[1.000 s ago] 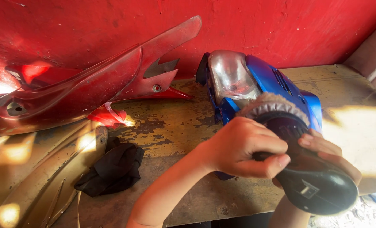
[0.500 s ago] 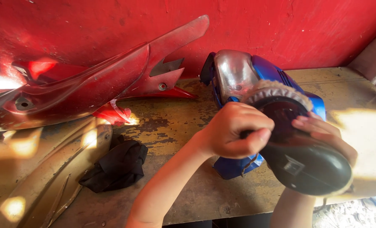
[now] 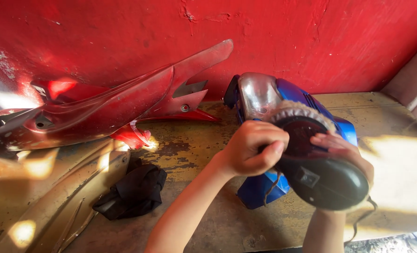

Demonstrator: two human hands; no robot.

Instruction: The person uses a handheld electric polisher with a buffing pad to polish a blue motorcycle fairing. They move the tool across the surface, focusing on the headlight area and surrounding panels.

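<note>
Since a moment ago our polisher [image 3: 323,175] has lifted higher over the blue panel [image 3: 311,105]; left hand [image 3: 253,147] and right hand [image 3: 344,150] stay clamped on it.

the left hand [image 3: 250,147] and the black polisher [image 3: 323,180] cover the middle of the blue panel [image 3: 311,100]. the right hand [image 3: 344,152] is mostly hidden behind the polisher. the red fairing [image 3: 101,110] runs off the left edge. the counter [image 3: 208,154] is cut off at the bottom edge.
</note>
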